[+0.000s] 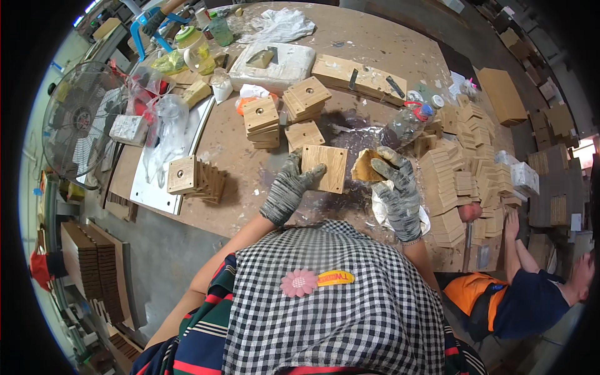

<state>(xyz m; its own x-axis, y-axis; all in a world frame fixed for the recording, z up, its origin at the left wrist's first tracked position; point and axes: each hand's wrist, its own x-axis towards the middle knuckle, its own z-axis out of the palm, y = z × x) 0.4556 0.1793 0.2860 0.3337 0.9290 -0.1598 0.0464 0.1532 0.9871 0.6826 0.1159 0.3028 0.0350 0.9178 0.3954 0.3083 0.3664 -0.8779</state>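
Note:
My left hand (pixel 290 187), in a grey knitted glove, grips a square wooden plate (pixel 325 165) with small holes at its corners, the thumb lying on its face. My right hand (pixel 400 194), gloved alike, is closed on a worn yellow-brown pad (pixel 364 166) just right of the plate, apart from it. Whether the pad is sponge or folded abrasive I cannot tell. Beyond my hands lie a single wooden plate (pixel 304 135) and two stacks of square plates, a left stack (pixel 261 119) and a right stack (pixel 307 97). A white cloth (pixel 382 206) lies partly hidden under my right hand.
At the left are another plate stack (pixel 187 176), plastic bags (pixel 167 119) and a fan (pixel 81 122). A foam block (pixel 275 67), wooden board (pixel 359 76) and clear bottle (pixel 409 122) lie farther back. Many wooden blocks (pixel 459 181) cover the right side, near a co-worker (pixel 525 300).

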